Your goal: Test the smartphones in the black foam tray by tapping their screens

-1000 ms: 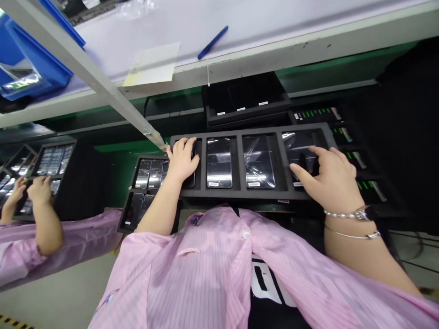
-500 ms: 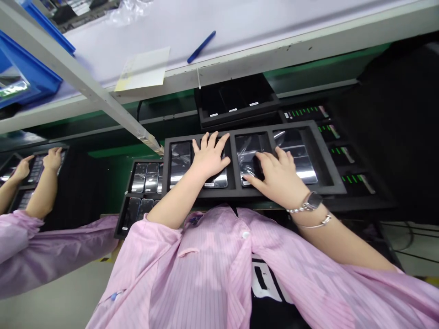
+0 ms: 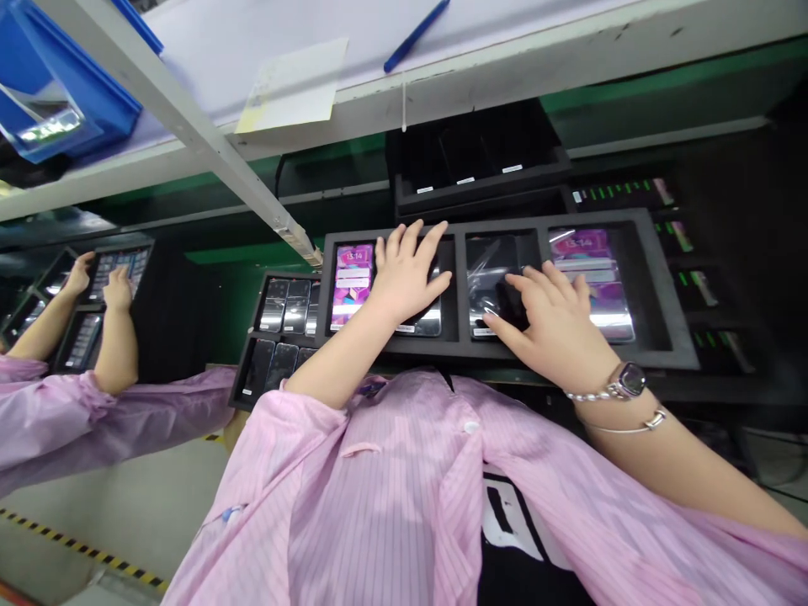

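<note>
1. Overhead, a white shelf crosses the view; a blue bin sits at its left end, and a sheet of paper and a blue pen lie by its near edge.
2. Below it lies a black four-compartment tray, its near edge toward the person's pink striped shirt.
3. A two-row tray of phones is just beyond its left edge. Another dark tray, with three white labels showing, lies past its far edge; dark items with green marks line its right side.
4. The left hand is spread over the second compartment from the left edge, partly covering a dark-screened phone. The right hand has its thumb and index finger at the dark third phone, the other fingers reaching over the fourth compartment. The hands are apart, fingers spread, clamped on nothing; how firmly they press I cannot tell.
5. At far left, a co-worker's two hands are over other trays.
6. By the tray's left edge, the first phone shows a lit purple screen reading 13:14; the fourth phone, nearest the right edge, is lit likewise.
7. A wristwatch circles the right wrist.
</note>
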The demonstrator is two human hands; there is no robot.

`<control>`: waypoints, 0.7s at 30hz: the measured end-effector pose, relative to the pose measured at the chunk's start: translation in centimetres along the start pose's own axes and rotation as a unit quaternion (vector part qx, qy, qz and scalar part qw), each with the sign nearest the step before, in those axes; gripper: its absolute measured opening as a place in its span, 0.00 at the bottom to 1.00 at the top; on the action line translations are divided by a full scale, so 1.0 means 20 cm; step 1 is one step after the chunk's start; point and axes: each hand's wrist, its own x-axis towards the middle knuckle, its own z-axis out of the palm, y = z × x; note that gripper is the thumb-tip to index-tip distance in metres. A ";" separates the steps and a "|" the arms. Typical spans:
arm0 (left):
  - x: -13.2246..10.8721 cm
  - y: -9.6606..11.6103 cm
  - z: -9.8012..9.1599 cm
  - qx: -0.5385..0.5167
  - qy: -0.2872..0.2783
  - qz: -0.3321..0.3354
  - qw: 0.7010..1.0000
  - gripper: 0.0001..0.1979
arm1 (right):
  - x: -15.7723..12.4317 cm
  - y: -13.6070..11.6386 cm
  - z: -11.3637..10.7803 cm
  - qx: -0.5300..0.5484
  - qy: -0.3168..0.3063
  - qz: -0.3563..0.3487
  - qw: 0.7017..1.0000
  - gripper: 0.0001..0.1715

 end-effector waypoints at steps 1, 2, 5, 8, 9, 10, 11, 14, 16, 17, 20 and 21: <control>-0.06 0.00 -0.04 0.001 0.021 0.003 1.000 0.37 | -0.01 0.00 -0.03 0.000 0.008 -0.001 1.000 0.38; -0.13 -0.01 -0.07 0.003 0.040 0.006 0.999 0.37 | -0.03 -0.01 -0.05 0.001 0.015 -0.003 1.000 0.37; -0.34 -0.03 -0.16 0.015 0.051 0.001 0.999 0.33 | -0.10 0.00 -0.14 0.003 0.017 -0.014 1.000 0.31; -0.49 -0.07 -0.20 0.029 0.007 -0.023 0.999 0.32 | -0.15 0.02 -0.17 -0.009 0.004 -0.014 1.000 0.29; -0.51 -0.08 -0.20 0.034 -0.009 -0.030 0.999 0.32 | -0.15 0.03 -0.17 -0.014 -0.001 -0.014 1.000 0.29; -0.52 -0.09 -0.20 0.039 -0.022 -0.034 0.998 0.32 | -0.16 0.03 -0.17 -0.017 -0.006 -0.014 1.000 0.30; -0.53 -0.10 -0.20 0.044 -0.034 -0.035 0.998 0.32 | -0.16 0.04 -0.16 -0.020 -0.008 -0.014 1.000 0.30; -0.53 -0.11 -0.20 0.056 -0.057 -0.027 0.996 0.30 | -0.16 0.04 -0.16 -0.031 -0.005 -0.010 0.999 0.29; -0.53 -0.11 -0.19 0.061 -0.061 -0.019 0.996 0.29 | -0.16 0.03 -0.16 -0.037 -0.010 -0.010 0.999 0.29; -0.53 -0.11 -0.19 0.062 -0.062 -0.015 0.996 0.29 | -0.17 0.03 -0.16 -0.039 -0.015 -0.010 0.999 0.30; -0.51 -0.10 -0.15 0.064 -0.060 -0.013 0.996 0.29 | -0.15 0.03 -0.15 -0.052 -0.026 -0.003 0.998 0.31; -0.49 -0.10 -0.13 0.063 -0.056 -0.017 0.996 0.29 | -0.14 0.04 -0.14 -0.059 -0.027 0.001 0.998 0.31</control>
